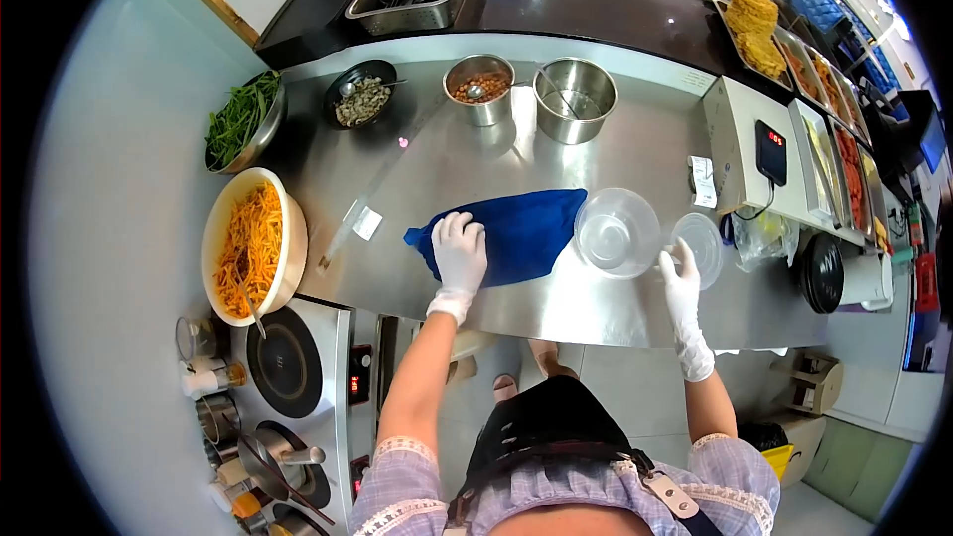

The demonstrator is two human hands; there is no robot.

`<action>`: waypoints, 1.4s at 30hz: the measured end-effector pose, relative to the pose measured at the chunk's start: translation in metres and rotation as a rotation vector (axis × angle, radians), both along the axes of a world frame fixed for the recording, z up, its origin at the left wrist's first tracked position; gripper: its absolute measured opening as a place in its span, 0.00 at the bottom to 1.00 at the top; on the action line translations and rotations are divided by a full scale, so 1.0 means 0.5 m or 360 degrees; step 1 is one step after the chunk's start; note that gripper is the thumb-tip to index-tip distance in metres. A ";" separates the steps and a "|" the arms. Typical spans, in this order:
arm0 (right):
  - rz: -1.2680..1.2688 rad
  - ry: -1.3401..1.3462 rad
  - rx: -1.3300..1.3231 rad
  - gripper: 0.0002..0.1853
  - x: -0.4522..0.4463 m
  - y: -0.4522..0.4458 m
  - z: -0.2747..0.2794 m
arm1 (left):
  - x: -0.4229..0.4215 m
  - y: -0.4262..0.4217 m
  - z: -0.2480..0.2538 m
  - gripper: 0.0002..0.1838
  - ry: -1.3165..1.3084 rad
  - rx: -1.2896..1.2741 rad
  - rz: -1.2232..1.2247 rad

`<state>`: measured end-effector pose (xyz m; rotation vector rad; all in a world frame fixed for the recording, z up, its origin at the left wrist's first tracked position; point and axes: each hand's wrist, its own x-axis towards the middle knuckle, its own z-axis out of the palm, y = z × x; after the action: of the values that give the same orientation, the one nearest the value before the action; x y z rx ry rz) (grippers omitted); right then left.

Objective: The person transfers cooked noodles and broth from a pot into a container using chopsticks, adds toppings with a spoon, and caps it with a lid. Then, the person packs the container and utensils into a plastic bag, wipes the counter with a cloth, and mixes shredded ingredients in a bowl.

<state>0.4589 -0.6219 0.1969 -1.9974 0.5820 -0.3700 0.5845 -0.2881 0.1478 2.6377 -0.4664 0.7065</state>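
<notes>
Head view shows left hand (460,246) on blue cloth (526,235), right hand (681,273) at clear lid (706,244); I cannot tell either grip's hold.

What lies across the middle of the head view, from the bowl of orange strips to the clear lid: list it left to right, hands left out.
Cream bowl of orange strips → white paper slip → blue cloth → clear round container → clear lid.
</notes>
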 end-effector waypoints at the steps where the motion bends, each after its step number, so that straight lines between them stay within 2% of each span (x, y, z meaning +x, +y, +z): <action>1: -0.0012 0.0143 0.0317 0.29 0.027 0.008 0.008 | -0.019 -0.001 0.034 0.08 -0.0033 -0.0086 -0.0174; 2: -0.0031 0.0288 0.0636 0.29 0.048 0.018 0.011 | -0.042 0.001 0.059 0.07 -0.0064 -0.0169 -0.0353; 3: -0.0027 0.0329 0.0636 0.23 0.064 0.027 0.009 | -0.074 0.008 0.066 0.07 0.0012 -0.0114 -0.0440; 4: -0.0025 0.0338 0.0647 0.23 0.076 0.015 -0.004 | -0.113 0.016 0.071 0.06 0.0089 -0.0060 -0.0528; 6: 0.0161 0.0397 0.0819 0.17 0.096 -0.017 -0.033 | -0.181 0.031 0.085 0.06 0.0471 0.0287 -0.0776; 8: 0.0115 0.0302 0.0857 0.13 0.119 0.002 0.028 | -0.213 0.035 0.074 0.06 0.0799 0.0504 -0.1008; 10: 0.0240 0.0092 0.1213 0.14 0.152 0.023 0.078 | -0.183 0.027 0.063 0.06 0.0517 0.0144 -0.0908; 12: 0.0471 0.0110 0.1530 0.15 0.187 0.073 0.096 | -0.120 0.011 0.048 0.07 0.0372 -0.0064 -0.0542; 14: 0.1121 0.0045 0.0676 0.17 0.215 0.155 0.110 | -0.058 0.010 0.018 0.11 0.0374 -0.0217 -0.0250; 15: 0.1377 -0.0011 0.0243 0.19 0.230 0.188 0.110 | -0.038 0.013 0.002 0.12 0.0431 -0.0113 -0.0118; 16: 0.1315 -0.0122 0.1790 0.19 0.254 0.236 0.009 | -0.020 0.020 -0.010 0.14 0.0489 -0.0005 0.0014; 18: 0.1052 0.0243 0.2305 0.16 0.300 0.268 -0.045 | 0.014 0.038 -0.019 0.27 0.0657 0.0110 -0.0032; 20: 0.0430 0.0284 0.1330 0.16 0.331 0.272 -0.084 | 0.044 0.055 -0.015 0.34 0.0734 0.0226 -0.0074; 22: 0.0316 0.0219 0.1256 0.15 0.347 0.219 -0.135 | 0.072 0.059 -0.007 0.41 0.0818 0.0365 -0.0104; 24: 0.0275 0.0262 0.1152 0.14 0.365 0.181 -0.136 | 0.109 0.063 0.008 0.47 0.0959 0.0448 -0.0166; 28: 0.0323 0.0127 0.0708 0.14 0.382 0.156 -0.118 | 0.125 0.077 0.034 0.49 0.0982 0.0593 -0.0107; 29: 0.0344 0.0127 0.0710 0.14 0.385 0.165 -0.108 | 0.115 0.085 0.041 0.49 0.0943 0.0609 -0.0109; 31: 0.0564 0.0090 0.0294 0.13 0.378 0.199 -0.095 | 0.084 0.095 0.060 0.49 0.0897 0.0632 -0.0090; 32: 0.0514 0.0005 -0.0003 0.14 0.372 0.225 -0.102 | 0.066 0.098 0.061 0.49 0.0900 0.0633 -0.0075; 34: 0.0679 0.0003 -0.0398 0.13 0.362 0.264 -0.048 | 0.029 0.103 0.063 0.46 0.0744 0.0294 0.0124; 35: 0.0770 0.0161 -0.0500 0.14 0.365 0.273 -0.042 | 0.006 0.107 0.069 0.45 0.0757 0.0144 0.0196; 38: 0.0772 0.0234 -0.0558 0.15 0.364 0.282 -0.031 | -0.089 0.118 0.104 0.42 0.0692 -0.0189 0.0324; 39: 0.0753 0.0188 -0.0294 0.16 0.359 0.277 0.001 | -0.127 0.124 0.117 0.40 0.0679 -0.0292 0.0357; 40: 0.0633 -0.0002 -0.0367 0.16 0.361 0.256 -0.043 | -0.170 0.129 0.130 0.38 0.0692 -0.0355 0.0414; 42: 0.0763 -0.0001 -0.0064 0.15 0.360 0.203 -0.092 | -0.263 0.149 0.115 0.36 0.0635 -0.0394 0.0500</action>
<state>0.6387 -0.5202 0.1511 -2.0965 0.0833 -0.0877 0.4530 -0.2136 0.2053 2.5435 0.1417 0.2813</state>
